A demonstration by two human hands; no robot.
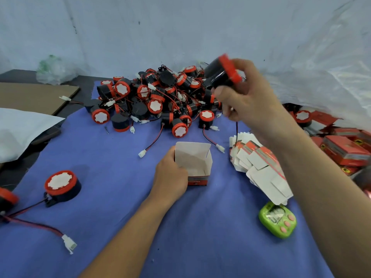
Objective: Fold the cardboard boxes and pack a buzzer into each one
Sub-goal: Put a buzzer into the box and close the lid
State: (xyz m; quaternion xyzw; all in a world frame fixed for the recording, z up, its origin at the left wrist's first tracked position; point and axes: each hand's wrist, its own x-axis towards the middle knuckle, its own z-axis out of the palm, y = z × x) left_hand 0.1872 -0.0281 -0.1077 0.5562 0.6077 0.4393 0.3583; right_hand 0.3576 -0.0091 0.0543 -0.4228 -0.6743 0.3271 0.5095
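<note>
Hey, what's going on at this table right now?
A person is packing buzzers into small cardboard boxes on a blue cloth. The left hand grips an open box that stands upright on the cloth and looks empty. The right hand holds one buzzer in the air beyond it, its wire dangling. A pile of loose buzzers lies behind, flat boxes sit to the right, and closed red boxes are heaped at the far right.
</note>
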